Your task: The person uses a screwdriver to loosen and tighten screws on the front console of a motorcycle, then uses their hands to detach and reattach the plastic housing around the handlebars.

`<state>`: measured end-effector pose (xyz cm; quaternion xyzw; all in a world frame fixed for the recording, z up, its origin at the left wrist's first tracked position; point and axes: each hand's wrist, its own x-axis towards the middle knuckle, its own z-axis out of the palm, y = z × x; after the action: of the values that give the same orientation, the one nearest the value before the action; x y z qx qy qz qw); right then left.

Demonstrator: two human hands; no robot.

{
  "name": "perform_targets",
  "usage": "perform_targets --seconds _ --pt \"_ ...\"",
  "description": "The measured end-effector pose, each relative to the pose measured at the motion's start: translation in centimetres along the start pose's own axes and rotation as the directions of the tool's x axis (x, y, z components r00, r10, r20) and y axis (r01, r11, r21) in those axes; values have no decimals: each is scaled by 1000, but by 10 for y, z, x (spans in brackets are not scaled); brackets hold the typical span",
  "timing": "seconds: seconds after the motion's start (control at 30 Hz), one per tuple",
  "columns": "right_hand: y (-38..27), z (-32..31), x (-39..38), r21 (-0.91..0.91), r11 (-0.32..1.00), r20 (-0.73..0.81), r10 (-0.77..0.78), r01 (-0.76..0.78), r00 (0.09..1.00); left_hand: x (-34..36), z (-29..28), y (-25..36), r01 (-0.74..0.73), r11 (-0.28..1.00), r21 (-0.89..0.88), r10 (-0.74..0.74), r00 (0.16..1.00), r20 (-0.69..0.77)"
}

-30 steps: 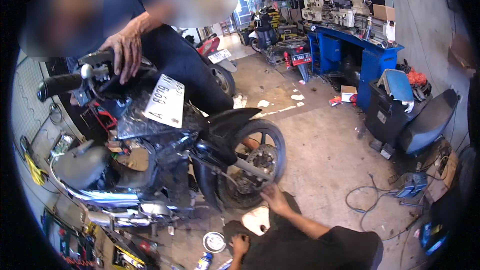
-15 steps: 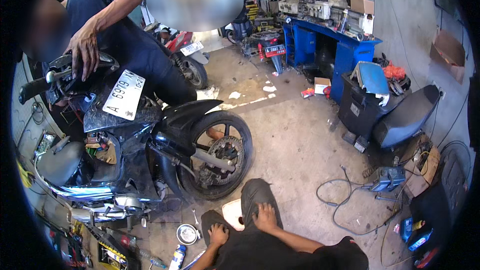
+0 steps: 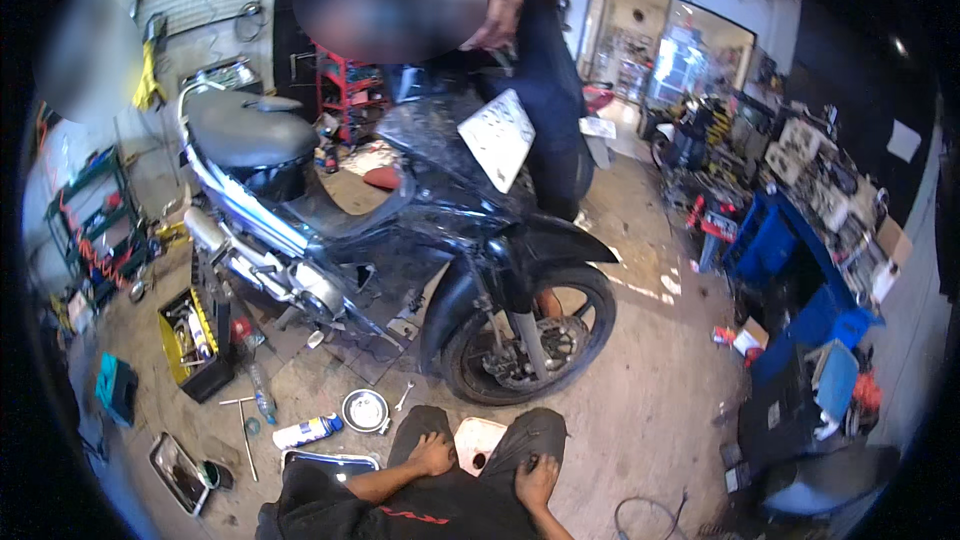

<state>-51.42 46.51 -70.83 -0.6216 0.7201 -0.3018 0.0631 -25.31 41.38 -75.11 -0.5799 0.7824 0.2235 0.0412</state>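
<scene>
My left hand (image 3: pixel 432 452) lies on my left thigh near the knee, its fingers stretched over the dark cloth. On the other thigh rests my right hand (image 3: pixel 537 481), fingers loosely spread, and I make out nothing held in it. Between my knees shows a pale plastic piece (image 3: pixel 482 443) with a dark round hole. The black motorcycle (image 3: pixel 455 208) stands in front of me, its front wheel (image 3: pixel 530 335) just beyond my knees. By my left knee are a round metal bowl (image 3: pixel 365 411) and a spanner (image 3: pixel 404 396). A spray can (image 3: pixel 307 431) lies beside the bowl.
Another person (image 3: pixel 545 70) stands behind the motorcycle, a hand raised. At left are a yellow-black toolbox (image 3: pixel 190 340), a T-handle wrench (image 3: pixel 243 437), a plastic bottle (image 3: pixel 262 395) and trays. A blue workbench (image 3: pixel 790 250) stands at right, and a cable (image 3: pixel 650 512) lies near my right side.
My view has turned left, bringing the toolbox and left wall in. The other person's hand has left the handlebar area and is raised higher. My hands still rest on my thighs.
</scene>
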Motion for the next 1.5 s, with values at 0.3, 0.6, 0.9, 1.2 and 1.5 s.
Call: perform_targets --seconds 0.3,0.6,0.9,1.2,1.5 --pt "-22 -8 1 -209 977 254 93 -39 963 9 38 -30 -6 999 -48 -1 991 -134" --pt "-28 10 -3 -208 976 171 96 -59 981 -12 2 -15 68 972 -223 -77 997 -31" --pt "-6 26 -54 -103 992 -7 78 -79 997 -8 19 -29 31 971 -237 -41 998 -39" --pt "-22 19 -1 -223 975 184 66 -24 981 16 75 -46 -30 1000 8 30 935 -353" --pt "-33 5 7 -247 968 310 122 -44 943 5 57 -36 14 992 -127 -43 972 -229"
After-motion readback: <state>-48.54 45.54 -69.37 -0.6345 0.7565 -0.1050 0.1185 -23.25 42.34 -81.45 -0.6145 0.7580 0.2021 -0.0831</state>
